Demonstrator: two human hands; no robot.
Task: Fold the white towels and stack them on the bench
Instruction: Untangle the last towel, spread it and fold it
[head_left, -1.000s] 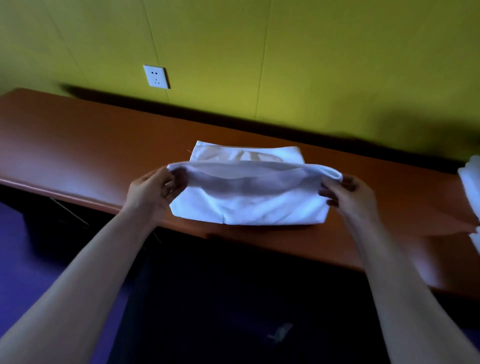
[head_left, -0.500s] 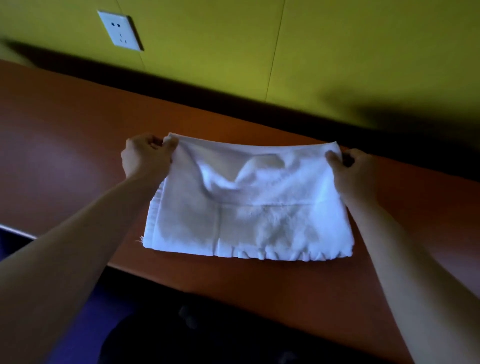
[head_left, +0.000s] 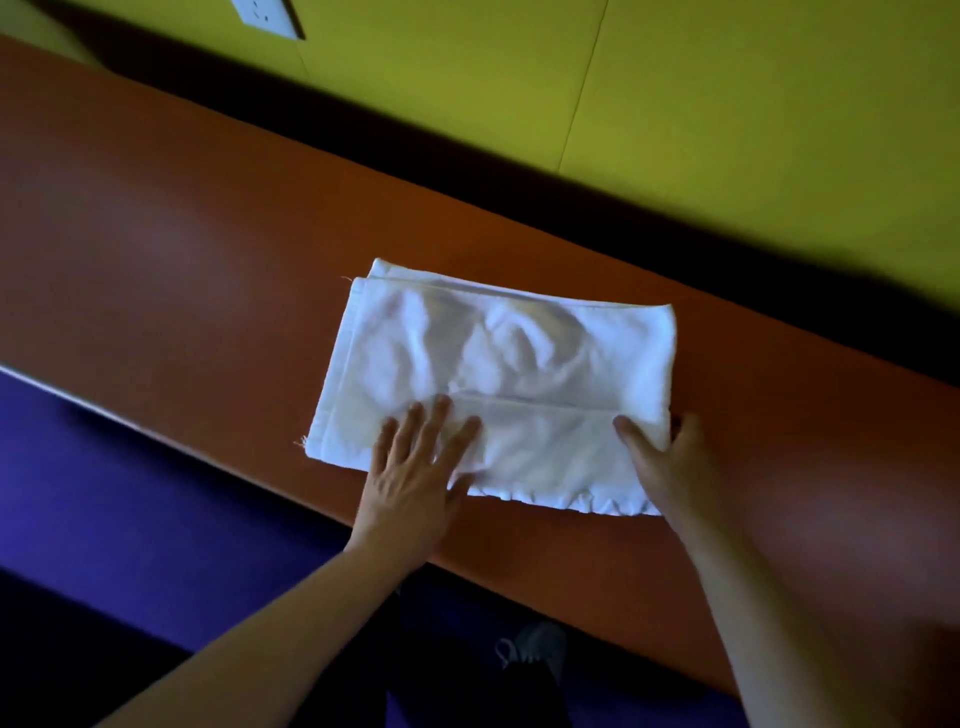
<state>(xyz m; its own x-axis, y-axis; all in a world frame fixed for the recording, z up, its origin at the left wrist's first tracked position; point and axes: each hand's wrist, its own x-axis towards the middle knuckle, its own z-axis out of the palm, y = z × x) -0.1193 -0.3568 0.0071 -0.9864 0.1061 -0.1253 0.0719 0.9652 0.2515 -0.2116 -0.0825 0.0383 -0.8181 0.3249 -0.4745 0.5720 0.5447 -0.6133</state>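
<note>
A white towel (head_left: 509, 364) lies folded into a rectangle on the orange-brown bench (head_left: 182, 249), with wrinkles across its far half. My left hand (head_left: 415, 467) lies flat on the towel's near left part, fingers straight and spread. My right hand (head_left: 660, 457) sits at the towel's near right corner, thumb on top of the cloth and fingers along its right edge. Whether those fingers reach under the cloth is hidden.
The bench runs along a yellow-green wall (head_left: 675, 104) bearing a white socket (head_left: 265, 15) at the top left. Below the bench's front edge lies a purple floor (head_left: 130, 519), where a shoe (head_left: 535, 649) shows.
Both hands have let go of the towel's far corners after laying the fold down and moved to its near edge. The camera has tilted further down.
</note>
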